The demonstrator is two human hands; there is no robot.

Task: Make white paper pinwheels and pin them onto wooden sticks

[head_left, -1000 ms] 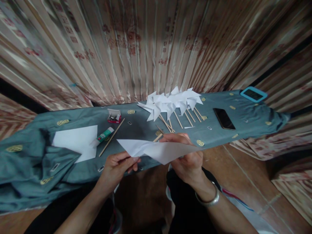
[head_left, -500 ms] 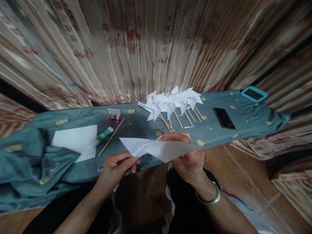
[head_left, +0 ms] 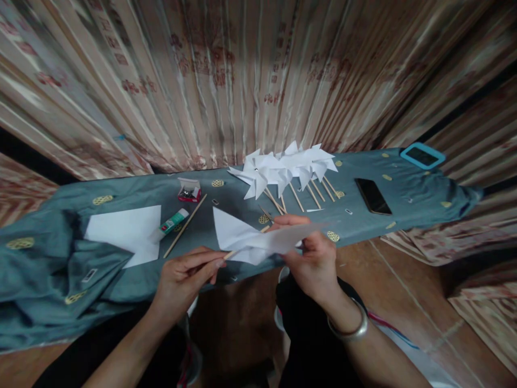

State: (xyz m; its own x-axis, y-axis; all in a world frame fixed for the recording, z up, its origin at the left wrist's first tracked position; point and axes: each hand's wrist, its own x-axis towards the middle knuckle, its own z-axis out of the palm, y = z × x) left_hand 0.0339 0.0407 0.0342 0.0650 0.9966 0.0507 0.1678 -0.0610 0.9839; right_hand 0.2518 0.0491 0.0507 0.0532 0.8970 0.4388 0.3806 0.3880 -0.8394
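Note:
My left hand (head_left: 191,272) is closed, pinching a thin wooden stick (head_left: 229,255) whose tip shows between its fingers and the paper. Above the front edge of the table is a white paper pinwheel (head_left: 252,242), its blades folded and tilted. My right hand (head_left: 309,253) grips the pinwheel's right side; the paper partly covers its fingers. Whether the stick is fixed to the pinwheel is hidden. Behind my hands, several finished-looking white pinwheels (head_left: 283,167) on sticks lie overlapping in a row.
On the grey-green tablecloth (head_left: 226,210) are a white paper sheet (head_left: 125,231), a green glue stick (head_left: 174,221), a loose wooden stick (head_left: 186,226) and a small red box (head_left: 189,191) of metal pins. A phone (head_left: 372,195) and a blue-framed device (head_left: 423,155) lie at right.
The pinwheel in my hands has turned, so its left blade points up. My left hand has shifted slightly left, and the stick's tip now shows at its fingers.

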